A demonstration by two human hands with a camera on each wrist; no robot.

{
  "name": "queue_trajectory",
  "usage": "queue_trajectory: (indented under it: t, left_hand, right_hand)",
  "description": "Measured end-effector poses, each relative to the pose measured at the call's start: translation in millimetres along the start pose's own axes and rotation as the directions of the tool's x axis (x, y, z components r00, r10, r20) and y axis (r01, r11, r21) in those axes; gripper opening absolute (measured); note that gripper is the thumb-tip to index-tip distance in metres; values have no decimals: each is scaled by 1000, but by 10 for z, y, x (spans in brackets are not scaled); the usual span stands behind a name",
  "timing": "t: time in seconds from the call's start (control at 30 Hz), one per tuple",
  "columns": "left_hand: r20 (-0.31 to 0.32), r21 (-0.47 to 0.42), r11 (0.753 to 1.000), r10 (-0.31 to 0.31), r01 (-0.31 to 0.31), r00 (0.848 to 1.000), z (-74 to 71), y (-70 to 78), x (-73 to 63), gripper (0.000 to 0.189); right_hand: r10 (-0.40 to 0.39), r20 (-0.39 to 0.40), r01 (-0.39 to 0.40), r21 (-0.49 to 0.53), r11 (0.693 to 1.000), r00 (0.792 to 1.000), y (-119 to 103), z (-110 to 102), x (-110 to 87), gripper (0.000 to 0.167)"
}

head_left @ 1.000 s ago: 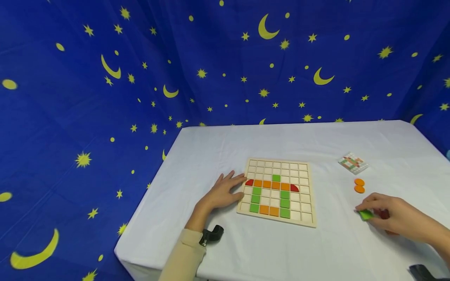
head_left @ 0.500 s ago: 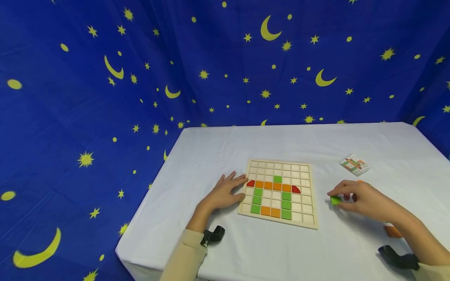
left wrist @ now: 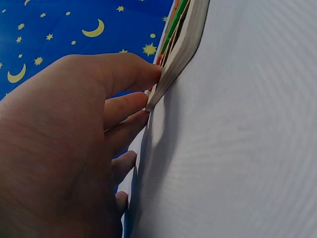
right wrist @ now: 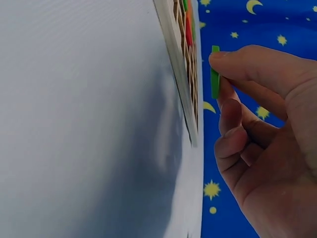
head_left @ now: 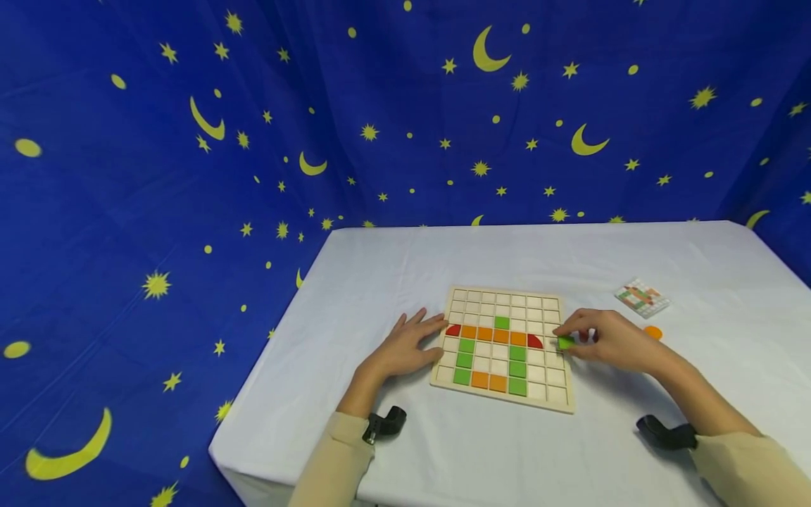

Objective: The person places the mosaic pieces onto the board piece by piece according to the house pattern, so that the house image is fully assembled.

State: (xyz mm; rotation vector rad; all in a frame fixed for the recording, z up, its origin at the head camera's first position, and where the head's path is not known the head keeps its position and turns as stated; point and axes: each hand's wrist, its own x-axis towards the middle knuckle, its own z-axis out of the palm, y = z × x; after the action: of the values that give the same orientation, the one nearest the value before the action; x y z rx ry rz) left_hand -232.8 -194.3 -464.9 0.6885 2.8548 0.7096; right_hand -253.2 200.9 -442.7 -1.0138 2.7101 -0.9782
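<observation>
A wooden grid board (head_left: 536, 391) lies on the white table, with green and orange square tiles and two red quarter-round tiles set in its cells. My right hand (head_left: 611, 341) pinches a green square tile (head_left: 566, 342) over the board's right edge. In the right wrist view that green tile (right wrist: 215, 72) is seen edge-on between thumb and finger, its other fingers curled behind. At the board's left edge rests my left hand (head_left: 400, 346), fingers spread; the left wrist view shows the fingertips (left wrist: 154, 74) touching the board's side.
A small pattern card (head_left: 642, 298) lies on the table (head_left: 405, 260) at the right, behind my right hand. An orange round tile (head_left: 652, 332) shows just past that hand. A blue curtain with yellow moons and stars hangs behind and to the left.
My right hand has carried the green tile leftward from the table's right side to the board's right edge. The left hand stays at the board's left edge.
</observation>
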Motion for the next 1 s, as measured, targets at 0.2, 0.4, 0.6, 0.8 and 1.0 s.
queue_trajectory:
  t: [0.2,0.4,0.6,0.8,1.0]
  left_hand:
    - [2,-7,1000,1,-1,1000,18,-9,7,57]
    - [6,-11,1000,-2,2,1000,8,-7,5,57]
    - [-1,-16,1000,-10,10,1000,-7,-2,12,57]
    - [0,0,1000,8,-8,1000,56,15,37,57]
    - [-1,6,1000,-28,28,1000,24,13,5,58]
  right_hand:
    - [9,21,-9,4,1000,1000,-15,28,233,31]
    - [38,48,-39,36,999,998,-88,84,476,31]
    - [38,96,-41,23,999,995,-163,191,718,29]
    - [30,100,-31,12,999,995,-168,313,842,27]
    - [-26,123,25,8,1000,992,-245,406,998,27]
